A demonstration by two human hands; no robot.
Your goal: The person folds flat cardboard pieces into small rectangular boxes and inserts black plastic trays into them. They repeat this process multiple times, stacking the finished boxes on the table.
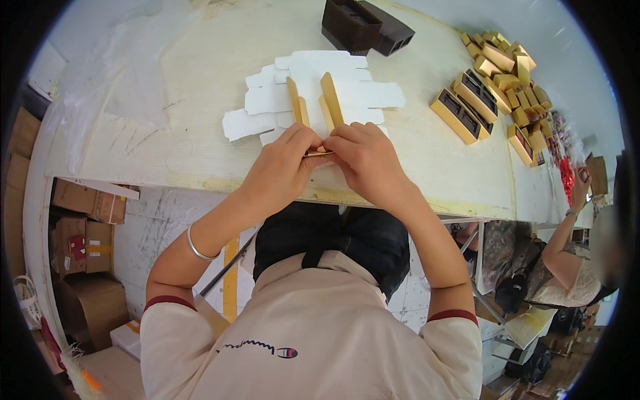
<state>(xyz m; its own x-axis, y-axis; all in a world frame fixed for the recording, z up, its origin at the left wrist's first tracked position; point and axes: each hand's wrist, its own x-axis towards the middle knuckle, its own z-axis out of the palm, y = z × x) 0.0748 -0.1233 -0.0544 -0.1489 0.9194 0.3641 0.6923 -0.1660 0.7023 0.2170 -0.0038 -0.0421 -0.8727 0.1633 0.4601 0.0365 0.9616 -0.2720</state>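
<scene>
Near the front edge of the table, my left hand (290,159) and my right hand (365,159) meet, with fingers pinched on a partly folded gold cardboard box (331,100). Its two long gold walls stand up and point away from me, with small flaps between them. The near end of the box is hidden under my fingers. Below and around it lies a pile of flat white box blanks (267,100), white side up, with tabs sticking out to both sides.
Dark brown plastic trays (351,28) are stacked at the back. To the right stand gold boxes with dark inserts (457,117) and a heap of several gold boxes (507,63). Clear plastic sheeting (133,80) covers the left. Cardboard cartons (87,247) sit below. Another person (567,267) works at right.
</scene>
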